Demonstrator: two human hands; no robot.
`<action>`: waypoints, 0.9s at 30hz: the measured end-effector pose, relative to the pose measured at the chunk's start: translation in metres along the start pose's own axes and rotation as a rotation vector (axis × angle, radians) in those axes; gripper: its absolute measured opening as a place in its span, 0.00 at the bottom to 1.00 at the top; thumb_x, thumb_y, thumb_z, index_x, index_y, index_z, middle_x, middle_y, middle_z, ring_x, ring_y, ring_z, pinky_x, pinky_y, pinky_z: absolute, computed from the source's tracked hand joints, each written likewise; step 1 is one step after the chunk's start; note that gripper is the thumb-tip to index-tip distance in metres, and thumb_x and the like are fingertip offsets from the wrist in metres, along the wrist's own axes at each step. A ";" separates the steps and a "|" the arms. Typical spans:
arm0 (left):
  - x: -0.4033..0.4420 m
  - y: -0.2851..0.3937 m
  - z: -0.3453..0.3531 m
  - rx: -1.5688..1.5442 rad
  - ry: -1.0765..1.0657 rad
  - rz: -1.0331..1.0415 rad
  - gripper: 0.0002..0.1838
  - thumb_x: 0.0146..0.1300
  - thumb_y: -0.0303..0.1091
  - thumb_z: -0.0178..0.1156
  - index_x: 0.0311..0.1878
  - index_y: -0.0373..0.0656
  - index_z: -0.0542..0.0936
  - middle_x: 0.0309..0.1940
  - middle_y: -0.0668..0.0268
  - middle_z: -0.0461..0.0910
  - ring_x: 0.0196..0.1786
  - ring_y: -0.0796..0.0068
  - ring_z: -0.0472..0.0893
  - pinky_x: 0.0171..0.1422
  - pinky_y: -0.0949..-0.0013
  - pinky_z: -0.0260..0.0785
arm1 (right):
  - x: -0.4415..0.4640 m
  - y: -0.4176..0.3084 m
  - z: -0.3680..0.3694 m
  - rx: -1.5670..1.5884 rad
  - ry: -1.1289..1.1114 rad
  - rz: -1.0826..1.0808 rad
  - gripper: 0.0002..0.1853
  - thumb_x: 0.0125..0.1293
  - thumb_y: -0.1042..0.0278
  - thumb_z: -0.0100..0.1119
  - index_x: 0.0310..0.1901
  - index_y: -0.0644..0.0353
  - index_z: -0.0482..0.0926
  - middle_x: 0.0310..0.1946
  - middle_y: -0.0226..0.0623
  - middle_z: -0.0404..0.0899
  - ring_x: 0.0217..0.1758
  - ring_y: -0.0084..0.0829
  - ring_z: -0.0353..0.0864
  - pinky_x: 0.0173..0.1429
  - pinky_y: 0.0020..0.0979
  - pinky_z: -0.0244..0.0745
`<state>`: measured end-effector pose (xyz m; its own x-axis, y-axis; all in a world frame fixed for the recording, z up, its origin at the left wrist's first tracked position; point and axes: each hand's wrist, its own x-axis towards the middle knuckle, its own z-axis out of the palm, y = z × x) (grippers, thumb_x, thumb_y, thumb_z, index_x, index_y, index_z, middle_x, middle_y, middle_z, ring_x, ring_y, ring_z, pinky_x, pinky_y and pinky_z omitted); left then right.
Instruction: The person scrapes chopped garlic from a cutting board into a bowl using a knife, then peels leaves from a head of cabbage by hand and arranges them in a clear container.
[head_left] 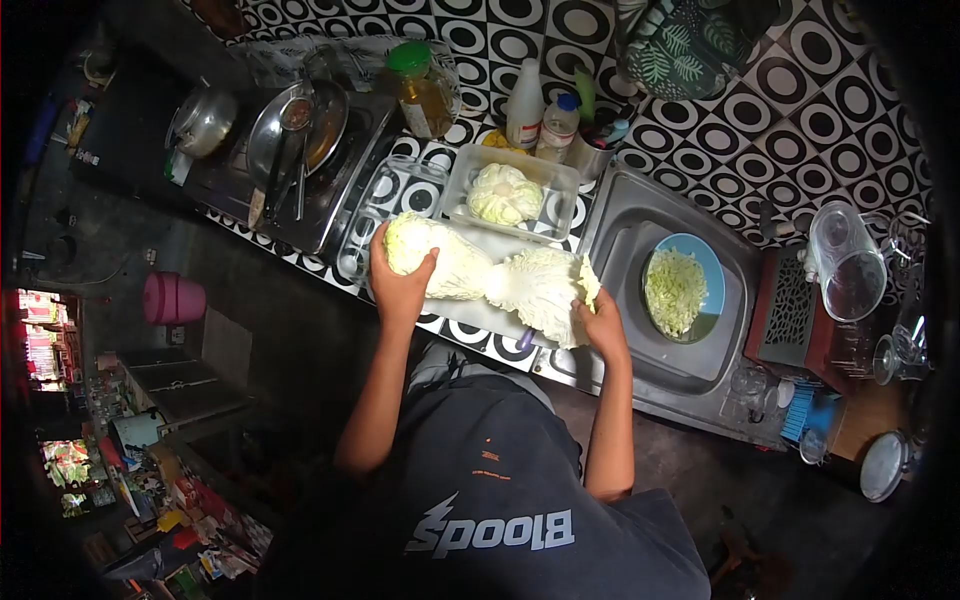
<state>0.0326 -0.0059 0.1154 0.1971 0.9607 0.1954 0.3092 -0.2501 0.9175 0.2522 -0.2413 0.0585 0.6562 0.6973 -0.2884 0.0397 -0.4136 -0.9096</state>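
My left hand (402, 280) is wrapped round the rounded end of a pale napa cabbage (455, 265). A broad, frilly cabbage leaf (535, 290) spreads to the right from the narrow end of the head; whether it is still attached I cannot tell. My right hand (601, 325) pinches the outer edge of this leaf. Beneath them lies a white cutting board (465, 318), partly covered. A purple handle (526, 340) shows at the board's near edge. Behind, another cabbage (504, 194) sits in a clear plastic container (458, 205).
At right, the metal sink (625, 215) holds a blue bowl (712, 275) of shredded cabbage (675, 292). Left is a stove with a wok (262, 150) and a pot (205, 120). A green-lidded jar (425, 105) and bottles (525, 105) stand along the tiled wall.
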 end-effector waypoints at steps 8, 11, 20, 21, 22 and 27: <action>0.026 -0.028 -0.010 -0.029 0.026 -0.178 0.39 0.51 0.33 0.77 0.62 0.31 0.67 0.52 0.52 0.76 0.52 0.64 0.78 0.58 0.63 0.72 | -0.006 -0.007 -0.005 -0.228 0.076 -0.007 0.25 0.64 0.66 0.61 0.61 0.67 0.70 0.52 0.53 0.79 0.57 0.47 0.78 0.62 0.39 0.70; 0.033 -0.036 -0.013 -0.114 -0.009 -0.211 0.38 0.52 0.32 0.77 0.61 0.31 0.67 0.53 0.52 0.76 0.52 0.66 0.78 0.57 0.65 0.72 | -0.009 -0.011 -0.001 -0.306 0.091 0.021 0.28 0.63 0.64 0.62 0.61 0.67 0.68 0.53 0.59 0.78 0.59 0.56 0.76 0.63 0.43 0.70; 0.058 -0.033 -0.022 -0.199 -0.067 -0.305 0.31 0.54 0.32 0.76 0.56 0.32 0.70 0.48 0.55 0.79 0.49 0.69 0.79 0.53 0.68 0.72 | -0.012 0.006 0.013 -0.404 0.082 0.039 0.35 0.64 0.59 0.63 0.68 0.70 0.63 0.62 0.62 0.71 0.67 0.55 0.70 0.70 0.41 0.65; 0.060 -0.035 -0.023 -0.218 -0.071 -0.310 0.31 0.54 0.31 0.75 0.56 0.32 0.70 0.49 0.55 0.79 0.49 0.69 0.79 0.53 0.68 0.72 | -0.013 0.010 0.013 -0.410 0.083 0.033 0.36 0.64 0.59 0.63 0.69 0.70 0.62 0.63 0.62 0.70 0.69 0.55 0.69 0.71 0.41 0.64; 0.062 -0.038 -0.023 -0.236 -0.076 -0.315 0.31 0.54 0.31 0.75 0.56 0.32 0.70 0.49 0.55 0.79 0.49 0.69 0.79 0.53 0.68 0.72 | -0.012 0.017 0.012 -0.420 0.108 0.057 0.38 0.63 0.60 0.63 0.70 0.69 0.61 0.65 0.62 0.68 0.69 0.55 0.68 0.72 0.41 0.64; 0.069 -0.052 -0.029 -0.389 -0.109 -0.382 0.32 0.56 0.30 0.73 0.61 0.32 0.68 0.54 0.55 0.77 0.53 0.67 0.78 0.57 0.68 0.71 | -0.024 0.018 0.010 -0.535 0.229 0.053 0.44 0.61 0.60 0.65 0.74 0.67 0.54 0.69 0.63 0.62 0.72 0.56 0.64 0.74 0.39 0.61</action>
<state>0.0033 0.0765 0.0915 0.2398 0.9511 -0.1946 0.0156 0.1967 0.9803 0.2295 -0.2590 0.0462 0.8117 0.5474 -0.2035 0.3378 -0.7243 -0.6011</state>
